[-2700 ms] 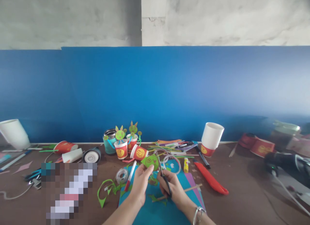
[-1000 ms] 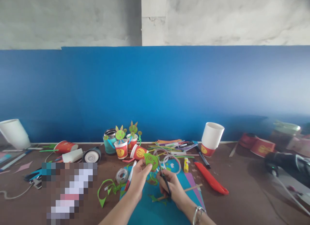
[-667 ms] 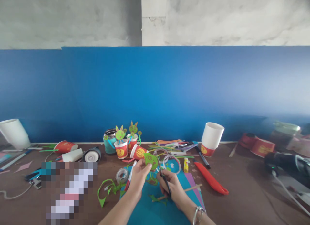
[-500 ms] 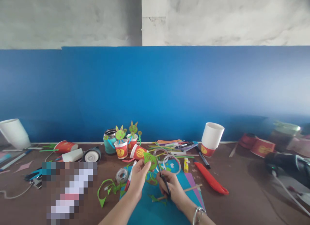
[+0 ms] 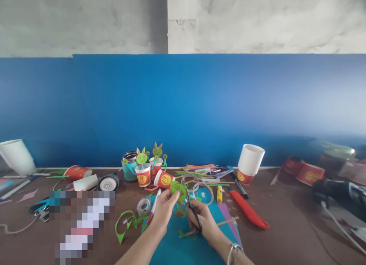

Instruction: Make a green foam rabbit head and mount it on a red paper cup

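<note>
My left hand (image 5: pixel 165 207) pinches a round green paper cutout (image 5: pixel 177 192) with markings drawn on it. My right hand (image 5: pixel 202 218) is closed on a pair of dark scissors (image 5: pixel 195 213), whose blades point up beside the cutout's right edge. Both hands are above a blue paper sheet (image 5: pixel 168 246). Green paper scraps (image 5: pixel 183 233) and a thin wooden stick (image 5: pixel 227 221) lie on the sheet. To the left of my left hand are a tape roll (image 5: pixel 143 207), curled green offcuts (image 5: pixel 130 220) and a red-and-white marker (image 5: pixel 153 209).
Behind my hands stand two paper cups with green animal figures (image 5: pixel 142 173), a teal jar (image 5: pixel 129 173) and a tipped red cup (image 5: pixel 164 179). Colourful sticks (image 5: pixel 200 170) lie behind. On the right are a glue stick (image 5: pixel 219 194), a red pouch (image 5: pixel 248 209) and stacked cups (image 5: pixel 251 162).
The green cutout has dipped and turned slightly in my left hand. My right hand and the scissors have barely moved.
</note>
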Demonstrator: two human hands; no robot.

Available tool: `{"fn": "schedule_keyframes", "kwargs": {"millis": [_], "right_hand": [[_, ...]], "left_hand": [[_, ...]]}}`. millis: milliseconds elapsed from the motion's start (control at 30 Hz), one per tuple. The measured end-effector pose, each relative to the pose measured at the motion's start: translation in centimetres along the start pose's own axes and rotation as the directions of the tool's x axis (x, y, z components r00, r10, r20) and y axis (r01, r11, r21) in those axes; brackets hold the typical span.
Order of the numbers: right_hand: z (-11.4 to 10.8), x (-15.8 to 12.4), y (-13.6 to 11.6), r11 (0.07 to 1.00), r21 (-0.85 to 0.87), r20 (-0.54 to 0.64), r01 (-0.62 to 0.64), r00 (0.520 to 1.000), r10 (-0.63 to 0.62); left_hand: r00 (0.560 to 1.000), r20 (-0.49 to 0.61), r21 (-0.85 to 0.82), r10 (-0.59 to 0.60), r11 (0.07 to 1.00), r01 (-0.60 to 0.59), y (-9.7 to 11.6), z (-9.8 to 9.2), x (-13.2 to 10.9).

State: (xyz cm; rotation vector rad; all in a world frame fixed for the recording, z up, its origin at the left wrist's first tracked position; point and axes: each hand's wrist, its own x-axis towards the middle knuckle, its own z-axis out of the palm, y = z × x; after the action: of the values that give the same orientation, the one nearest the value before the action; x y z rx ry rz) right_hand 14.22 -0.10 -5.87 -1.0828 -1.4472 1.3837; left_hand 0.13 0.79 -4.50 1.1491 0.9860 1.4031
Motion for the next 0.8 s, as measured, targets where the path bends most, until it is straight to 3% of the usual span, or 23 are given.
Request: {"fn": "schedule_keyframes", "kwargs": {"millis": [567, 800], "right_hand": [[0.16, -0.04, 0.09, 1.0, -0.018, 0.062, -0.014, 0.998, 0.015], [0.19, -0.14, -0.05, 1.0, -0.013, 0.07, -0.028, 0.997, 0.029]], "left_hand": [[0.999, -0.054, 0.053, 0.003, 0.999, 0.0, 0.19, -0.07, 0.02], [1.0, -0.012, 0.091, 0.002, 0.996, -0.001, -0.09, -0.14, 0.15]]}}
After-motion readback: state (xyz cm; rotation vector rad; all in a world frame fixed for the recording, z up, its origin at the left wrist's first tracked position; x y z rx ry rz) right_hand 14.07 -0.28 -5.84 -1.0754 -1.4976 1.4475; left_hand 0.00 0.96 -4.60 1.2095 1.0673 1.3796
